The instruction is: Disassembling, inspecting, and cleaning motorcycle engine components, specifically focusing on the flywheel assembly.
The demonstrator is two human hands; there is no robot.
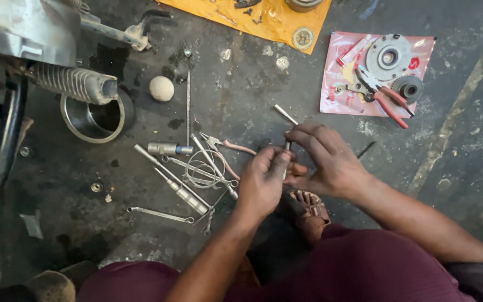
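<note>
Both hands, left hand [263,182] and right hand [325,159], pinch a thin metal rod [285,116] over the oil-stained concrete floor [241,78]; loose tools [188,173] lie left of the rod, a pink sheet [336,84] beyond it.

The floor [264,78] is dark, dirty concrete with oily spots. Lying right on it are long metal tools [177,179], a coil of wire [202,173], a thin rod [188,106], a round pale ball [161,88] and a shiny metal bowl [93,120] — plus a yellow sheet [264,19] and a pink sheet [336,84] with parts on them.
</note>
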